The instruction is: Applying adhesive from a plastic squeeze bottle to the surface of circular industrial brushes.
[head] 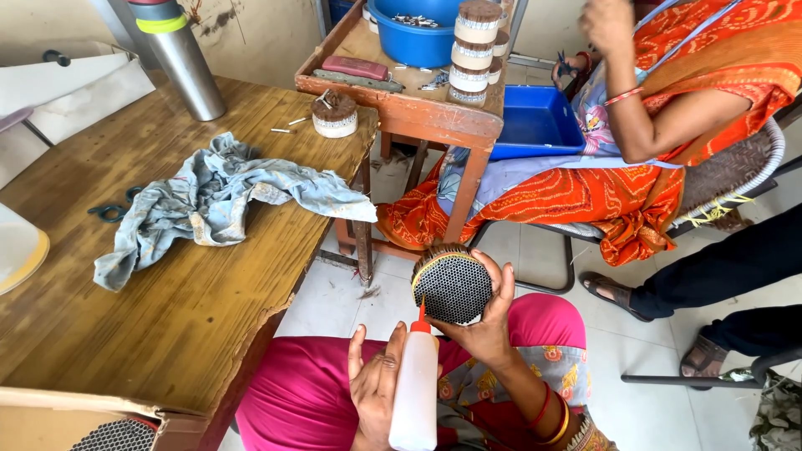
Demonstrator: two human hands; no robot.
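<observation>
Wooden table (167, 317) lying at nine o'clock; your right hand (489, 321) is gripping the round perforated disc (453, 286), fingers wrapped round its rim. Your left hand (376, 388) is closing round the white squeeze bottle (415, 388), red nozzle (422, 321) touching the disc at six o'clock. Judged step: dosing the holes; next calls for steady, gentle squeezing.

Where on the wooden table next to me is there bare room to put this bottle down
Bare wood lies along the near edge of the wooden table, below the crumpled blue cloth. A smaller patch sits between the cloth and the steel flask. The small bench is crowded with a blue tub and stacked round discs.
</observation>
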